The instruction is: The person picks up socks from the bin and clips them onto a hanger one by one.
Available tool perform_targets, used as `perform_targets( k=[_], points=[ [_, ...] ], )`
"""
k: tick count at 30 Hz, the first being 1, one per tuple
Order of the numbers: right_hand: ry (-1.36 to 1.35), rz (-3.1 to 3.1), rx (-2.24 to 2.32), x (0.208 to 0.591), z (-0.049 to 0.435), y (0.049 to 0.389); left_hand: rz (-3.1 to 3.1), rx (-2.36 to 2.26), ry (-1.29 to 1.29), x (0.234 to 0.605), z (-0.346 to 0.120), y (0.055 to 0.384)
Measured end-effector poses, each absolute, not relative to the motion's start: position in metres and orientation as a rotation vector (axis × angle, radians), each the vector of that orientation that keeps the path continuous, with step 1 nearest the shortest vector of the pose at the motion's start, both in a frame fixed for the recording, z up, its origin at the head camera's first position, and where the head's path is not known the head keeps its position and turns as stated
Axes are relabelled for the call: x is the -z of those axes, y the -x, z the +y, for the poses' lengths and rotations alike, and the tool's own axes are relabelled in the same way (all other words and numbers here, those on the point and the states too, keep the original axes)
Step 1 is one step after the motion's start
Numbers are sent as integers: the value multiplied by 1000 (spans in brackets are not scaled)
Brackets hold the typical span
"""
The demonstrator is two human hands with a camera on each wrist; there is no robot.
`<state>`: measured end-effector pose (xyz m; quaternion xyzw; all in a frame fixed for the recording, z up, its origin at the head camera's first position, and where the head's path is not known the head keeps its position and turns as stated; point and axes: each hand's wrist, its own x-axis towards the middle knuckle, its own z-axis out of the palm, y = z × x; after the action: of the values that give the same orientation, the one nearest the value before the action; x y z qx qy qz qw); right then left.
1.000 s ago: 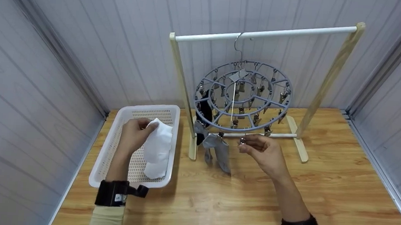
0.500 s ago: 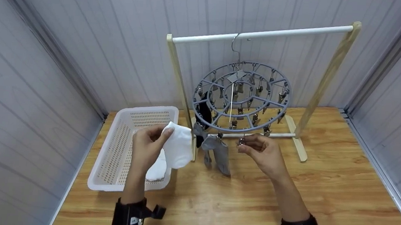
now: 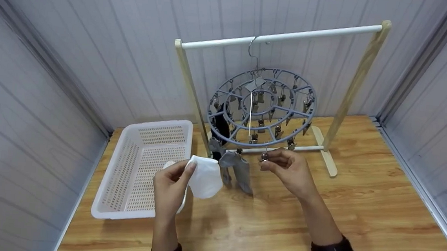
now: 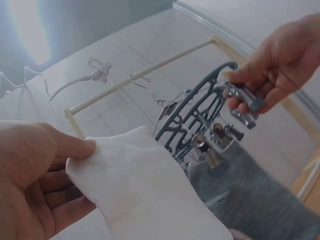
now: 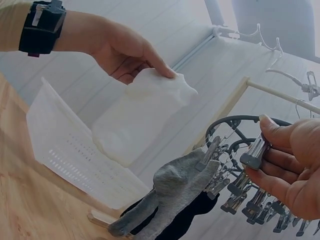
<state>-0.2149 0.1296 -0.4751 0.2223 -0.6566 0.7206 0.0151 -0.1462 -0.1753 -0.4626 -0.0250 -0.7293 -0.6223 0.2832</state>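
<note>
My left hand (image 3: 170, 186) pinches a white sock (image 3: 206, 179) by its top edge, thumb in front, and the sock hangs down beside the basket. Between thumb and fingers, my right hand (image 3: 291, 173) holds a metal clip (image 5: 254, 154) that hangs from the front rim of a round blue-grey clip hanger (image 3: 259, 145). The clip and the white sock are apart. Just left of that clip, a grey sock (image 4: 240, 185) hangs from other clips. A black sock (image 3: 221, 126) hangs further back on the hanger's left side.
A white plastic basket (image 3: 103, 188) stands at the left, its right side partly hidden by my left hand. The hanger hooks onto the white bar (image 3: 312, 34) of a wooden-legged rack (image 3: 350, 91). Pale panel walls enclose the wooden table (image 3: 279, 231).
My left hand has carried the white sock out from over the basket, to the right and nearer to the hanger. My right hand keeps holding the clip. The head view has shifted slightly.
</note>
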Motion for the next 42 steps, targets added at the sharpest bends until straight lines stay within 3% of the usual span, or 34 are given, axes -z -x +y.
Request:
perform_targets(
  k=[16,29,42],
  points=[
    [-642,-2034,-2255,473,130,213,-1913,1735,126,483,-139,153],
    [-751,-1874,-2211,477,120,207,-1939,1790,176,493,-126,161],
    [-608,-1733,-2270,482,103,198,-1971,1839,202,496,-111,162]
  ],
)
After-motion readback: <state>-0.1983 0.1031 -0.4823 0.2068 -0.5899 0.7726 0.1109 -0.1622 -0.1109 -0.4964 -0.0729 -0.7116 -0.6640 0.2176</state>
